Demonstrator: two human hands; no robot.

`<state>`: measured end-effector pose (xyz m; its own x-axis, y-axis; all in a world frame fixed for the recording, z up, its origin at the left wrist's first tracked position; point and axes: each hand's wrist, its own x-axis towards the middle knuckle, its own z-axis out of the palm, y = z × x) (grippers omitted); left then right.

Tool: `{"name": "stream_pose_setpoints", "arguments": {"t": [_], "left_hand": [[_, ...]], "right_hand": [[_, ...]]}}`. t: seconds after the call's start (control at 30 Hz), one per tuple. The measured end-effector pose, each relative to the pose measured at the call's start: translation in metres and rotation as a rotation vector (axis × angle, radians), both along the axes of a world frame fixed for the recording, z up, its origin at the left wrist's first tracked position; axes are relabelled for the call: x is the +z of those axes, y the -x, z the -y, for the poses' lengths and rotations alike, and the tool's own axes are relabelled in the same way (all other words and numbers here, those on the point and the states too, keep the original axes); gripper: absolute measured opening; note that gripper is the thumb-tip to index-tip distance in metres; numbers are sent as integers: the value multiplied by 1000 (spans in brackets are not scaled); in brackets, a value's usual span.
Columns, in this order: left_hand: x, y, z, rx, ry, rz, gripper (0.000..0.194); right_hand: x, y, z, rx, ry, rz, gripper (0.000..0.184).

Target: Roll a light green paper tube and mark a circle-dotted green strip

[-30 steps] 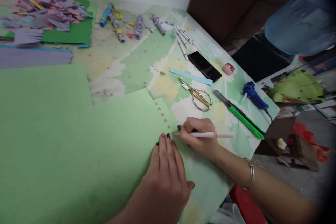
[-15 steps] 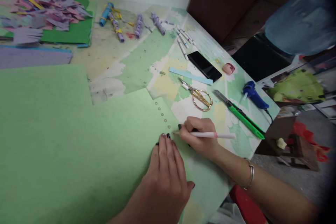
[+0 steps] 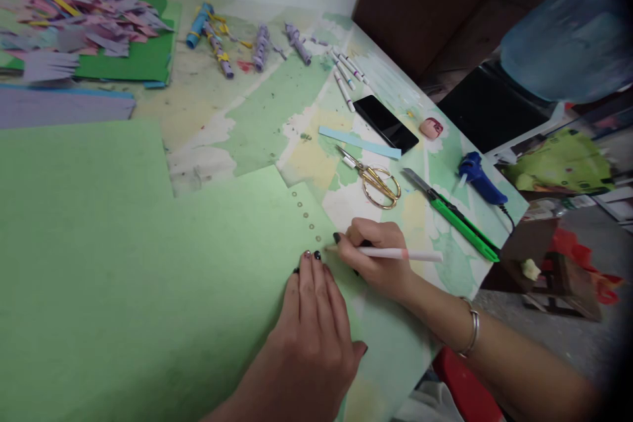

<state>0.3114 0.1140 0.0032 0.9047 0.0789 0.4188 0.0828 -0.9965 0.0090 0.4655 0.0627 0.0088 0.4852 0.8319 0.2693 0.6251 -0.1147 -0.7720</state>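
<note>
A large sheet of light green paper (image 3: 148,277) with a stepped edge covers the left and front of the table. My left hand (image 3: 314,330) lies flat on it near the right edge, fingers stretched out. In my right hand (image 3: 378,254) is a slim white marker (image 3: 415,255) with a pinkish band, pinched between thumb and fingers. Its tip touches or hovers just over the paper beside my left fingertips; which one I cannot tell. Several small drawn rings (image 3: 305,215) run in a slanting row along the paper's right edge, up from the tip.
Gold-handled scissors (image 3: 378,188), a light blue paper strip (image 3: 360,143), a black phone (image 3: 386,124), a green utility knife (image 3: 462,224) and a blue glue gun (image 3: 479,178) lie beyond my right hand. Several markers (image 3: 345,92), purple paper rolls (image 3: 260,49) and cut paper scraps (image 3: 99,20) are farther back.
Almost nothing differs. The marker and my right hand have shifted very slightly; my left hand stays in place on the paper.
</note>
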Motion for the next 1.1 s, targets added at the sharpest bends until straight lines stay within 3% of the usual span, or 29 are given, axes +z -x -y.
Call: {"name": "stream_pose_setpoints", "arguments": {"t": [1.1], "left_hand": [[-1,1,0,16,-21,-13,66]], "right_hand": [[1,1,-1,7,6,-16,33]]}}
